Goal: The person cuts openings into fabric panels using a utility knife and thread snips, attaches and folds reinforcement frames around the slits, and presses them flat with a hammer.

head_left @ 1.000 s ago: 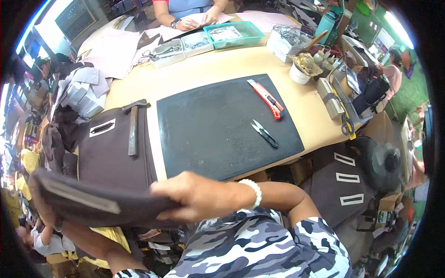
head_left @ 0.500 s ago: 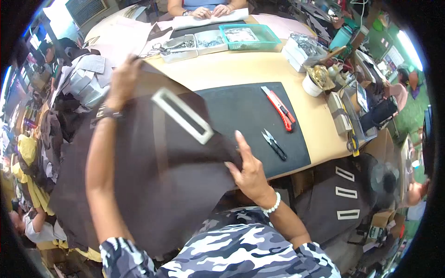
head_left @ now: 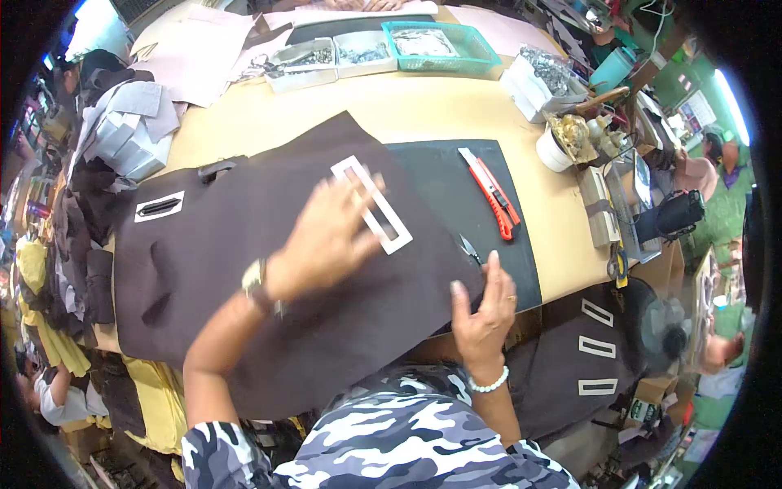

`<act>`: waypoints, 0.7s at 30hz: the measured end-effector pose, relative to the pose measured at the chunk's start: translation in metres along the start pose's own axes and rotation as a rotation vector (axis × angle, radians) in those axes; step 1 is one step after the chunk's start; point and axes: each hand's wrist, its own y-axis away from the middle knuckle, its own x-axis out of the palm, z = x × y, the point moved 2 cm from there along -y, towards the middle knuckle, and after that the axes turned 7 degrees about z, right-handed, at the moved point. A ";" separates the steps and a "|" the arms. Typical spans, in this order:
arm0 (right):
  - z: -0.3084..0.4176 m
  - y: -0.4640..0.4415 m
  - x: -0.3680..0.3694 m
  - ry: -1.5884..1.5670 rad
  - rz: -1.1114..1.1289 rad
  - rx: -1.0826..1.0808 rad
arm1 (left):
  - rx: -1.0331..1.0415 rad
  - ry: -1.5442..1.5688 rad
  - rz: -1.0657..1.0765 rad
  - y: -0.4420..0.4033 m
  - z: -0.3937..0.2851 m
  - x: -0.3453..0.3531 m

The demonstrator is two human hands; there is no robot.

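A large dark brown fabric piece lies spread over the table's left and middle, its near part draping over the front edge. My left hand, slightly blurred, is over it with fingers spread, beside a white rectangular frame-shaped patch. At the fabric's right edge is my right hand, thumb and fingers apart; whether it touches the cloth I cannot tell. Just beyond its fingertips, thread snips show partly from under the fabric. A red utility knife lies on the black cutting mat.
Small trays of metal parts and a teal basket stand at the back. On the right are a white tub and a roll of yellow tape. Brown fabric with white frames hangs below right. Another person's hands are at the far edge.
The fabric has come down flat onto the table and partly covers the snips. My left hand has let go of its far corner and moved right and nearer. My right hand has shifted right.
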 end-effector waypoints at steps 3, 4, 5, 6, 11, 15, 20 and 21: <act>-0.026 -0.001 -0.008 0.160 0.025 0.085 | 0.048 0.067 0.189 0.045 -0.054 0.035; -0.034 0.001 -0.008 0.127 0.062 0.112 | 0.070 0.059 0.198 0.054 -0.066 0.048; -0.041 0.003 -0.008 0.097 0.100 0.139 | 0.092 0.054 0.207 0.060 -0.075 0.058; -0.042 0.003 -0.012 0.059 0.095 0.143 | 0.086 0.023 0.210 0.063 -0.079 0.066; -0.060 0.004 -0.019 -0.157 0.101 0.276 | 0.024 -0.034 0.194 0.067 -0.099 0.084; -0.047 -0.001 -0.041 -0.325 -0.278 0.280 | 0.035 -0.005 0.150 0.063 -0.120 0.098; -0.010 0.002 -0.041 -0.377 -0.049 -0.015 | 0.040 0.013 0.084 0.057 -0.139 0.108; -0.008 0.003 -0.034 -0.385 0.046 -0.004 | 0.049 0.035 0.096 0.057 -0.138 0.107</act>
